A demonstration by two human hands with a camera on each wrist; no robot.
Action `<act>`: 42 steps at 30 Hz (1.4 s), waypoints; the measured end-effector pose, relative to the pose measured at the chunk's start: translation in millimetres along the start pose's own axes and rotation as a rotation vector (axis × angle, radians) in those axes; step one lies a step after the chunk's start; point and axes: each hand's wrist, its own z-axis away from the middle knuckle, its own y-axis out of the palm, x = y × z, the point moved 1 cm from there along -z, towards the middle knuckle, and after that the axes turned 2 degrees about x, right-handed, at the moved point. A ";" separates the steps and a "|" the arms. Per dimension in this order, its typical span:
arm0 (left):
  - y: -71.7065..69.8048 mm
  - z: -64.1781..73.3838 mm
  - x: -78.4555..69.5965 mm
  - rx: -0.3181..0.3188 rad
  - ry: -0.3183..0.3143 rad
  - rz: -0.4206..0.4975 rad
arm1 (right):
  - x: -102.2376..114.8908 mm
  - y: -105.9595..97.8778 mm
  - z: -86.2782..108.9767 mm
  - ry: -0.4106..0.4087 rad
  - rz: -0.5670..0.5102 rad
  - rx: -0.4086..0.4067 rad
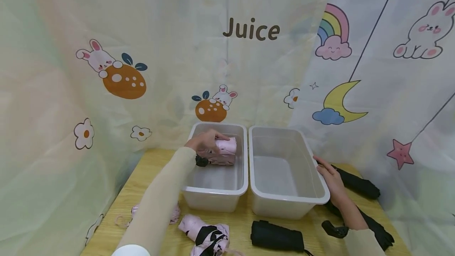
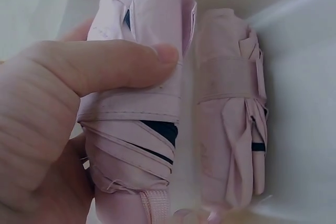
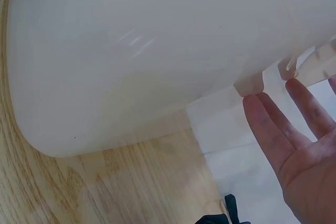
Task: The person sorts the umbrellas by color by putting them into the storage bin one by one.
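Over the left white bin [image 1: 190, 189], my left hand [image 1: 204, 141] grips a folded pink umbrella [image 2: 131, 156], its thumb laid across the closing strap. A second folded pink umbrella [image 2: 226, 108] lies in that bin, right beside the held one. The head view shows the pale pink held umbrella above the dusky pink one, with a black end [image 1: 202, 161] at the left. My right hand [image 1: 335, 185] is at the outer side of the right white bin [image 1: 289, 198]. Its fingers are extended, and their fingertips [image 3: 252, 100] touch the bin's wall under the rim.
A pink and black umbrella [image 1: 209, 234] lies in front of the left bin; another pink one [image 1: 174, 213] is partly behind my left sleeve. A black umbrella [image 1: 277, 236] lies in front of the right bin. More black umbrellas [image 1: 359, 183] lie right of it, near a printed curtain [image 1: 419, 129].
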 end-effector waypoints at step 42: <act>23.7 -28.2 19.1 -0.019 0.024 0.031 | 1.6 1.4 4.7 0.061 0.027 -0.043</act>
